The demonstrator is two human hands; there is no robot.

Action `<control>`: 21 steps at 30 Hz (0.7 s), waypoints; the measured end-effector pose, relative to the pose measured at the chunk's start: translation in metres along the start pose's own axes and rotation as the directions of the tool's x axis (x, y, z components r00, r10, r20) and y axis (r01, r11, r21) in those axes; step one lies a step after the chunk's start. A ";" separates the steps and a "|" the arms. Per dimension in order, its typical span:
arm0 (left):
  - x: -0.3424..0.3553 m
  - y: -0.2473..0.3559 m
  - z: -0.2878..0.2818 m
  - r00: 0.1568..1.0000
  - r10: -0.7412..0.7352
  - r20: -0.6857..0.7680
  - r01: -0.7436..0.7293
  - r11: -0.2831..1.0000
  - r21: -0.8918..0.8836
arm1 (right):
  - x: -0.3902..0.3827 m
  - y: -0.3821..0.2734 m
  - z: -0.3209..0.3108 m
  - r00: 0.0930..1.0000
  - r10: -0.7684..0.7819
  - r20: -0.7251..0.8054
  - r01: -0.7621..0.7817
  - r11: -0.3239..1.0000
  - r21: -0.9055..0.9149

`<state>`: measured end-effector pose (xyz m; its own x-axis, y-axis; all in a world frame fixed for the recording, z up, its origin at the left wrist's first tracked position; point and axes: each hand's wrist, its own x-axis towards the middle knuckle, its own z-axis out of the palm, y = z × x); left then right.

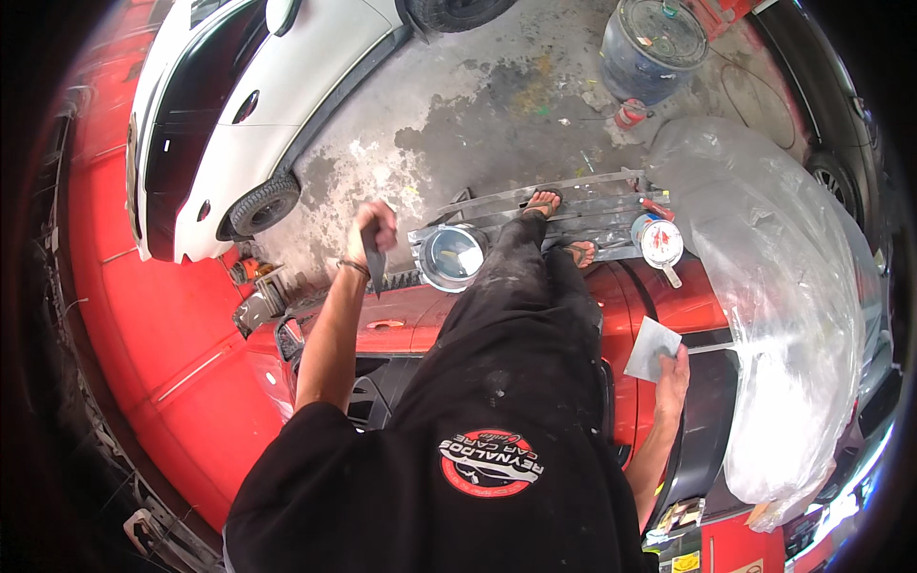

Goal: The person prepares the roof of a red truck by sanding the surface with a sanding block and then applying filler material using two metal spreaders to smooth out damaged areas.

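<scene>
My left hand (374, 229) is raised left of a round metal pail of liquid (451, 255), fingers closed on a dark sheet, probably sandpaper (374, 263). My right hand (671, 372), lower right, grips a pale grey square sheet (650, 344) over a red car (630, 296). A white-topped can with a handled tool (661, 244) stands on a grey plank platform (611, 196), where my sandaled feet also are. My body hides part of the red car.
A white car (258, 95) stands at upper left beside a red surface (134, 334). A blue drum (645, 67) and small red container (630, 113) stand behind the platform. Translucent plastic sheeting (764, 315) covers the right side; a dark car (821, 134) is beyond.
</scene>
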<state>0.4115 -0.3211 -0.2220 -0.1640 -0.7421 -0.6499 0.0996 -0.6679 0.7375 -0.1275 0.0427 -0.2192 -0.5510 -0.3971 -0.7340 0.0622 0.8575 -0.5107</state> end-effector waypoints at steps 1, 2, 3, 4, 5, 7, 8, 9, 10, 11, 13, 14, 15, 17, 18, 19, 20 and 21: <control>-0.010 -0.013 0.011 0.994 -0.100 -0.030 0.103 0.986 0.128 | 0.011 -0.002 -0.007 0.995 -0.055 0.084 0.053 0.998 0.017; -0.019 -0.022 0.023 0.978 -0.195 -0.071 0.207 0.945 0.255 | 0.020 0.004 -0.012 0.994 -0.061 0.094 0.057 0.998 0.038; -0.026 -0.035 0.029 0.960 -0.272 -0.064 0.277 0.899 0.339 | 0.029 0.009 -0.014 0.992 -0.068 0.109 0.062 0.996 0.060; -0.031 -0.050 0.033 0.935 -0.348 -0.062 0.341 0.841 0.421 | 0.035 0.015 -0.015 0.990 -0.075 0.123 0.065 0.994 0.083; -0.033 -0.060 0.041 0.895 -0.427 -0.126 0.431 0.757 0.491 | 0.026 0.000 -0.008 0.996 -0.076 0.045 0.073 0.995 0.065; -0.039 -0.082 0.037 0.823 -0.536 -0.186 0.538 0.631 0.558 | 0.019 0.002 0.003 0.994 -0.107 0.002 0.106 0.988 0.113; -0.040 -0.104 0.022 0.799 -0.576 -0.172 0.557 0.602 0.572 | 0.017 0.020 0.003 0.991 -0.133 0.004 0.133 0.988 0.078; -0.041 -0.122 0.012 0.773 -0.615 -0.154 0.573 0.573 0.585 | 0.005 0.017 0.004 0.993 -0.118 0.021 0.119 0.993 -0.023; -0.041 -0.131 0.009 0.774 -0.614 -0.152 0.566 0.565 0.600 | -0.006 0.013 0.006 0.994 -0.108 0.033 0.112 0.986 -0.121; -0.037 -0.135 0.006 0.779 -0.610 -0.147 0.552 0.556 0.622 | -0.011 0.030 0.010 0.995 -0.093 0.037 0.095 0.992 -0.081; -0.036 -0.131 0.000 0.778 -0.609 -0.153 0.559 0.561 0.611 | -0.024 0.044 0.018 0.998 0.062 0.013 -0.063 0.996 0.070; -0.037 -0.128 -0.003 0.777 -0.609 -0.157 0.562 0.562 0.607 | -0.031 0.047 0.022 0.989 0.145 0.015 -0.145 0.972 0.184; -0.035 -0.127 -0.014 0.771 -0.614 -0.167 0.578 0.566 0.588 | -0.034 0.048 0.022 0.985 0.170 0.017 -0.170 0.963 0.210; -0.038 -0.117 -0.037 0.751 -0.622 -0.221 0.609 0.523 0.596 | -0.045 0.045 0.021 0.974 0.226 0.017 -0.223 0.937 0.268; -0.037 -0.113 -0.055 0.746 -0.620 -0.244 0.592 0.448 0.671 | -0.048 0.043 0.021 0.970 0.242 -0.023 -0.227 0.936 0.268; -0.038 -0.113 -0.080 0.742 -0.615 -0.266 0.568 0.366 0.738 | -0.052 0.041 0.020 0.964 0.258 -0.063 -0.232 0.934 0.270; -0.037 -0.113 -0.100 0.761 -0.594 -0.261 0.534 0.345 0.772 | -0.052 0.039 0.018 0.958 0.269 -0.104 -0.233 0.934 0.272; -0.034 -0.111 -0.120 0.780 -0.571 -0.256 0.498 0.320 0.806 | -0.054 0.034 0.015 0.972 0.234 -0.030 -0.211 0.919 0.333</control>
<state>0.5243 -0.2287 -0.3035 0.0661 -0.2119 -0.9750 -0.8406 -0.5384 0.0600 -0.0827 0.0884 -0.2037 -0.5459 -0.1755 -0.8192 0.4502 0.7632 -0.4636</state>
